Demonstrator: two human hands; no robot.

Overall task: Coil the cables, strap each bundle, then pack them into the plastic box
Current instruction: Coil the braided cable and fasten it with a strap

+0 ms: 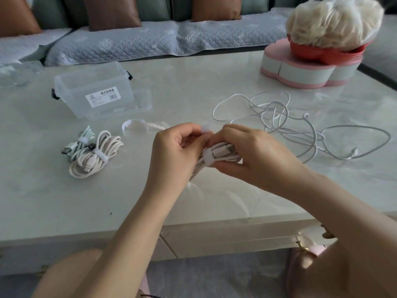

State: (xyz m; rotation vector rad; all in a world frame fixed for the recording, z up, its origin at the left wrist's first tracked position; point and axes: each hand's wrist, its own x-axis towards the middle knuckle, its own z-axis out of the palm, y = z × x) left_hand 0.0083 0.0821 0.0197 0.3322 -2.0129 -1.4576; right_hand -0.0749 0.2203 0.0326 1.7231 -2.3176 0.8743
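Home living room. Sofa [120, 44] with quilted grey cover and brown cushions [111, 11] behind glossy marble-look desk [193, 78]; pink flower-shaped snack box [300, 72] with red bowl [326, 53] on top.

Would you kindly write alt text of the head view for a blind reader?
Above a pale table, the right hand grips a coiled cable bundle while the left hand pinches the white strap round it. Two strapped bundles lie left, a clear plastic box behind them, loose white cables right.
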